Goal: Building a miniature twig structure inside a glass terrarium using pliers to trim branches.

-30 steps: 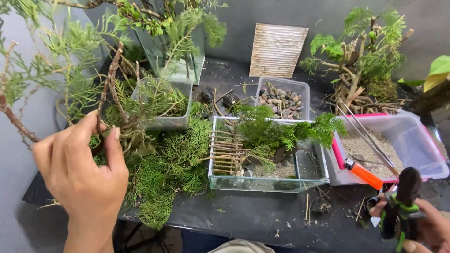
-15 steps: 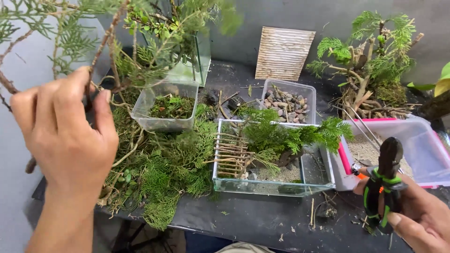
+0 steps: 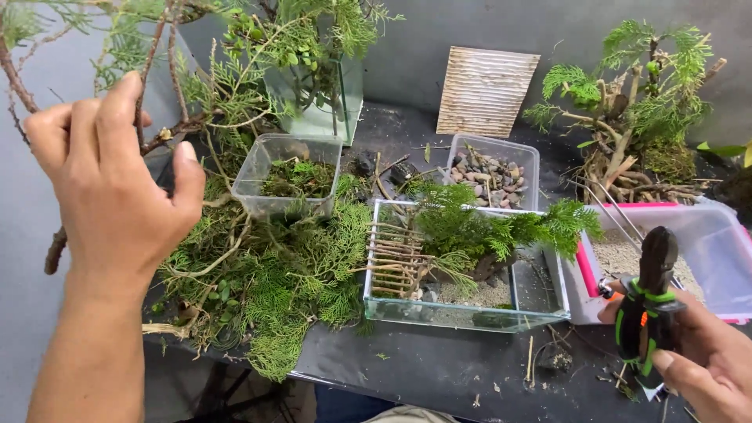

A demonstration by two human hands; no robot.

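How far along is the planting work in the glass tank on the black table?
Done: the rectangular glass tank already holds sand, a twig fence and green fern-like foliage. In hand: the left hand grips a thin brown branch; the right hand holds black-and-green cutters. Left: loose cuttings lie unused.

My right hand [image 3: 709, 364] runs off the corner; my left hand [image 3: 110, 188] hides where it grips the branch [image 3: 168, 133].
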